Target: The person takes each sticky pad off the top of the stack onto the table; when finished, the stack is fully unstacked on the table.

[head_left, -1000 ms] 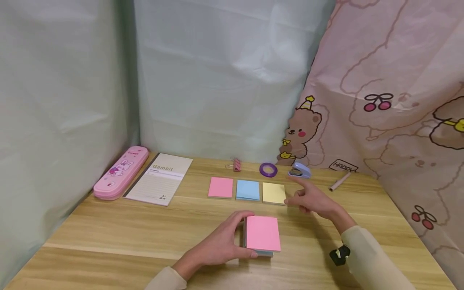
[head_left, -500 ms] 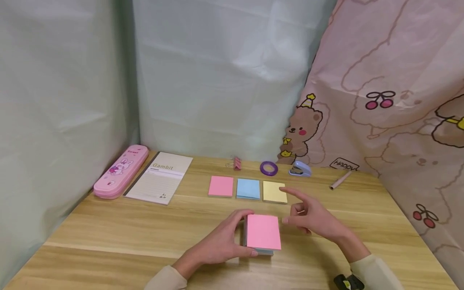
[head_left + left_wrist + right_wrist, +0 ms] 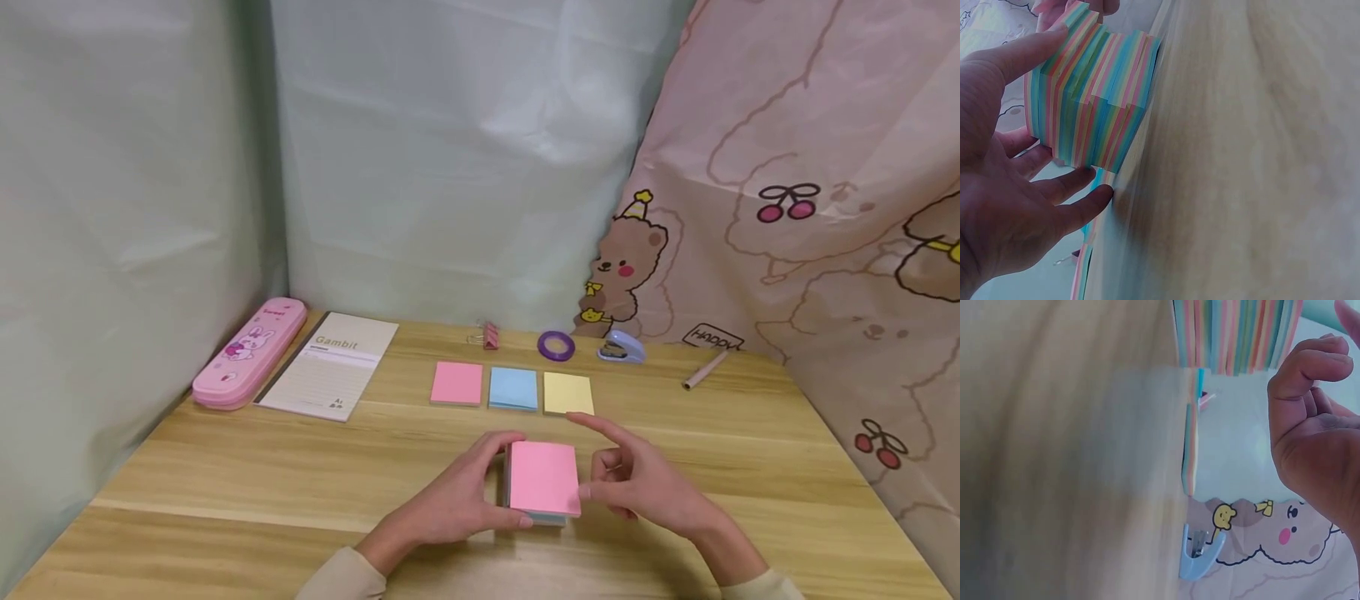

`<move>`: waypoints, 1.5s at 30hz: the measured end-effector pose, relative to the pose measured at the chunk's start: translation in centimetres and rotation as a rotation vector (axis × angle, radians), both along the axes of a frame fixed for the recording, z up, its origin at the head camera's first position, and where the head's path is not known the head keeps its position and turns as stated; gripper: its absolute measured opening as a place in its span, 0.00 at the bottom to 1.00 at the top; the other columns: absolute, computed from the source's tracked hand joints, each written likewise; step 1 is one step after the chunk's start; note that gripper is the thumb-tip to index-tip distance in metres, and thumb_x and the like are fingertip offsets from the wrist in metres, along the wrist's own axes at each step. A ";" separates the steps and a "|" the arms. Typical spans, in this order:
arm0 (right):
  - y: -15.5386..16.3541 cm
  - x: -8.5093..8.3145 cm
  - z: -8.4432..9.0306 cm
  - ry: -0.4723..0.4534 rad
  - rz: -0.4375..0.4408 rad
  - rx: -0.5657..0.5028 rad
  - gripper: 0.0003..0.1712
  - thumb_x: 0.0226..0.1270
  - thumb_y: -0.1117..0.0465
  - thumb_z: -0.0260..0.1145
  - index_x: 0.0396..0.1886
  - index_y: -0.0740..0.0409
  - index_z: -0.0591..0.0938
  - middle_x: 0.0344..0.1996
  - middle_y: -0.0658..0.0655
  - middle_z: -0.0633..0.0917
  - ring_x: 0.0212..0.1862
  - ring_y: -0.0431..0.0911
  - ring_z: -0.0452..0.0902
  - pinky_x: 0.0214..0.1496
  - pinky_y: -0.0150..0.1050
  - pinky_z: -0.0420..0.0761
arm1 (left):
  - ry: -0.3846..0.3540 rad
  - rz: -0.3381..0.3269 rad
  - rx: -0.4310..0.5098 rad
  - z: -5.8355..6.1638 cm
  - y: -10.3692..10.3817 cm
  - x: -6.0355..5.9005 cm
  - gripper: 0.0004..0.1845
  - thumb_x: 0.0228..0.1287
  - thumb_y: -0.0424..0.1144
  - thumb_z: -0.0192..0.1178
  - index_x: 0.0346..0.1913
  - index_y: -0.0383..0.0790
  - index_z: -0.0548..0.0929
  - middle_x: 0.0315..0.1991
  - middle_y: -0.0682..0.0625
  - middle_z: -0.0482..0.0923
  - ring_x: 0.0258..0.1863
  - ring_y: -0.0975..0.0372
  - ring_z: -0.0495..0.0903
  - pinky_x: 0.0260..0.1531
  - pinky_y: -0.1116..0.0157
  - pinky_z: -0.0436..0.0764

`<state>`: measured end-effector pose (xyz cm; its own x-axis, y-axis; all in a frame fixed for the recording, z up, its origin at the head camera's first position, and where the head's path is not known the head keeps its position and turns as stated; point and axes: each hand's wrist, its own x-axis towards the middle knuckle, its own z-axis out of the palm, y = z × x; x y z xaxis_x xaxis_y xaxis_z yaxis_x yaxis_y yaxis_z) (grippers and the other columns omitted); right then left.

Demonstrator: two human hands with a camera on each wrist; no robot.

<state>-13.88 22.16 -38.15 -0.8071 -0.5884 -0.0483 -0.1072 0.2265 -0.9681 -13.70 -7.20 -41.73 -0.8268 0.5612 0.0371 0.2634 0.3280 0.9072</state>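
Left hand [image 3: 457, 500] grips a stack [image 3: 545, 477] of colored notes, pink on top, thumb in front and fingers behind, nearer on the desk [image 3: 300, 475] than a row of three pads [image 3: 513, 388]. Over the last second, the right hand [image 3: 648, 487] has drawn back from the yellow pad [image 3: 567, 392] to the stack's right edge, index finger extended, others curled around nothing; thumb contact is unclear. Both hands are now at the stack, so work seems centered there. Farther left, a notebook [image 3: 333, 367] reads “Gambit”; the case [image 3: 250, 354] beside it, “Sweet.” On the right, the curtain [image 3: 817, 117] says “HAPPY.”
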 end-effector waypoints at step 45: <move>-1.5 0.8 -1.3 -0.069 -0.018 0.080 0.49 0.63 0.64 0.79 0.78 0.50 0.62 0.28 0.50 0.76 0.21 0.37 0.71 0.19 0.27 0.72 | -0.023 0.007 0.003 -0.1 0.0 -0.3 0.51 0.57 0.50 0.80 0.79 0.43 0.63 0.73 0.47 0.68 0.76 0.49 0.68 0.77 0.41 0.67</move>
<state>-13.06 20.71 -39.49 -0.8107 -0.5656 -0.1510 -0.0356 0.3051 -0.9517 -13.96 -7.23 -41.81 -0.8313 0.5555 0.0194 0.2399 0.3270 0.9141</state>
